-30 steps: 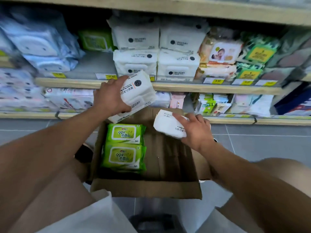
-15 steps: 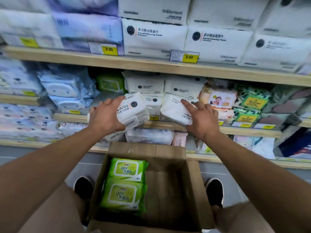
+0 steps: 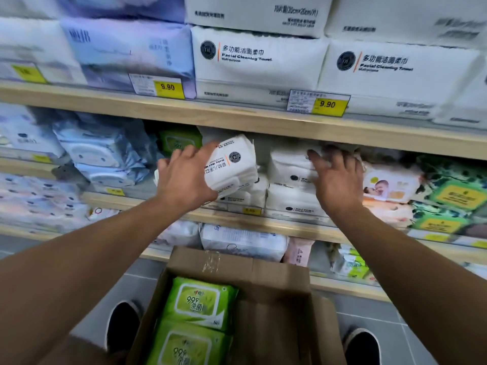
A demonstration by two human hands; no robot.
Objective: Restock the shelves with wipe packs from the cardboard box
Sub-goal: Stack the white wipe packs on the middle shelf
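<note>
The left hand (image 3: 184, 177) grips a white pack (image 3: 232, 164), fingers curled round its left end, and holds it tilted in front of the middle shelf (image 3: 237, 219), above a short stack of like packs (image 3: 245, 196). The right hand (image 3: 337, 177) lies with spread, nearly straight fingers on the top of the next white stack (image 3: 290, 185), pressing on the uppermost pack; its fingertips are blurred, so whether they hook over the pack's far edge cannot be told. Both stacks stand on the middle shelf, between a pile of pale blue packs (image 3: 100, 159) on the left and a pack with a baby picture (image 3: 390, 183) on the right. Green packs (image 3: 453, 196) lie further right. Behind the left hand a green pack (image 3: 179, 140) shows at the back of the shelf. On the upper shelf (image 3: 237, 117) sit large white towel packs (image 3: 258, 61) with yellow price tags (image 3: 328, 104) reading 9.90. Below the arms the box (image 3: 276, 299) stands open on the grey floor (image 3: 369, 312), just in front of the bottom shelf. Two green wipe packs (image 3: 197, 304) lie along its left side, one behind the other; its right side shows bare cardboard. A dark shoe (image 3: 123, 322) shows on either side of the box.
</note>
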